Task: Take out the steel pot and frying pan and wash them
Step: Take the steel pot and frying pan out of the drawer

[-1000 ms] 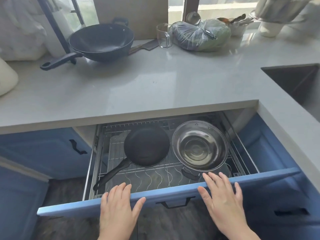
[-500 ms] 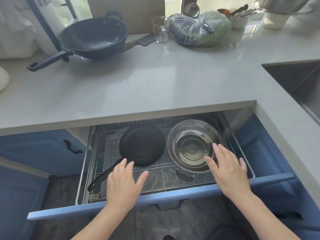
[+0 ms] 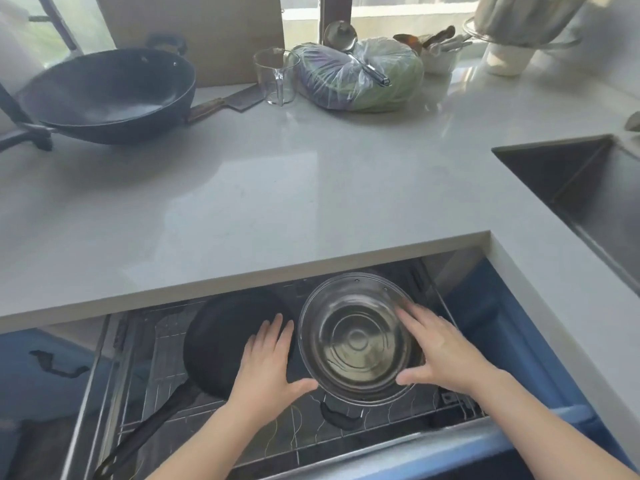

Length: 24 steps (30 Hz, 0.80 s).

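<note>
**Both hands close around the steel pot in the drawer**

In the open drawer (image 3: 433, 455), under the edge of the countertop (image 3: 242, 188), the steel pot (image 3: 356, 341) sits on the wire rack (image 3: 277, 441), at the right of the frying pan (image 3: 228, 341); the two seem to touch or nearly touch, and I cannot tell which. The left hand (image 3: 268, 365) is spread open at the left side of the pot, its fingers lying over the pan and its thumb reaching toward the pot's near rim; the right hand (image 3: 440, 355) is also open, fingers over the right rim and thumb at the near side. Whether either hand already presses the pot I cannot tell; nothing is lifted yet, I think.

The risks, as I judge them: the smooth steel rim may slip from two flat palms if the grip is not firm; the pot may knock the pan on the way up, since they are so close; the pot's far edge is just beside the countertop edge, so a straight lift could strike it. The sink (image 3: 588, 188) is well apart from the pot, to the right, so the carry needs a secure hold.
</note>
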Available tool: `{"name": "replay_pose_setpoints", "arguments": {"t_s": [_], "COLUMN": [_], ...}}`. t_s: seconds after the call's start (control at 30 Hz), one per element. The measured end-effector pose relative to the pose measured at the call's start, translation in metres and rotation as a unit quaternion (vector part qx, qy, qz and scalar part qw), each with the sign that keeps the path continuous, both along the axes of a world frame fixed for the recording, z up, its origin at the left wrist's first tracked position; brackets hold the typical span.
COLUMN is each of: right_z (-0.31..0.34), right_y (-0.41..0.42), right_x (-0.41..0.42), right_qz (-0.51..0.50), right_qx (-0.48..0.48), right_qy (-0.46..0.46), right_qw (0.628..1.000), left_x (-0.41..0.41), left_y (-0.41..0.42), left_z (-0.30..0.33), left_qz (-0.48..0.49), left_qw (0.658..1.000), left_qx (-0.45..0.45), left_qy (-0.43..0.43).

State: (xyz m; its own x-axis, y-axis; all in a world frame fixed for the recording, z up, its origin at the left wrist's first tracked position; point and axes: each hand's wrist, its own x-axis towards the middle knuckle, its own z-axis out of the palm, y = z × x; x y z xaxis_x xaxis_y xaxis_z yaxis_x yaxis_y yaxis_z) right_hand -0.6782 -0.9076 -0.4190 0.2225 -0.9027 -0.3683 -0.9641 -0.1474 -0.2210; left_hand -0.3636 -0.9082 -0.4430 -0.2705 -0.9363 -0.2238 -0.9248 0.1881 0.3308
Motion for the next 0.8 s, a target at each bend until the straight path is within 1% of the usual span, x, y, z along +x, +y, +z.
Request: {"name": "replay_pose_setpoints", "arguments": {"t_s": [0.07,0.3,0.4,0.47,0.57,0.7,0.8], "right_z": [-0.012,-0.053,-0.067,-0.079,-0.094,-0.105,-0.107], "right_y": [-0.009,-0.034,-0.037,-0.038,-0.038,-0.04,-0.038], "right_x": [-0.013,-0.033,-0.041,-0.046,-0.05,-0.046,-0.044], "right_qz": [0.001,-0.042,-0.046,-0.046,-0.042,-0.057,-0.067], "right_qx": [0.02,0.086,0.09,0.099,0.113,0.097,0.083], "right_qy": [0.006,-0.031,-0.044,-0.031,-0.016,-0.015,-0.029], "right_qw": [1.0,0.995,0.994,0.994,0.993,0.994,0.994], "left_x": [-0.001,-0.009,-0.012,-0.012,-0.012,-0.011,-0.01], "left_y": [-0.013,-0.07,-0.08,-0.088,-0.093,-0.099,-0.099], "left_z": [-0.013,-0.054,-0.061,-0.071,-0.082,-0.086,-0.089], "left_qz": [-0.033,-0.112,-0.147,-0.168,-0.18,-0.186,-0.183], "left_qw": [0.999,0.99,0.984,0.981,0.978,0.972,0.971], "left_qx": [0.018,0.088,0.1,0.099,0.106,0.147,0.152], "left_qy": [-0.008,-0.014,-0.008,-0.008,0.0,0.007,0.028]}}
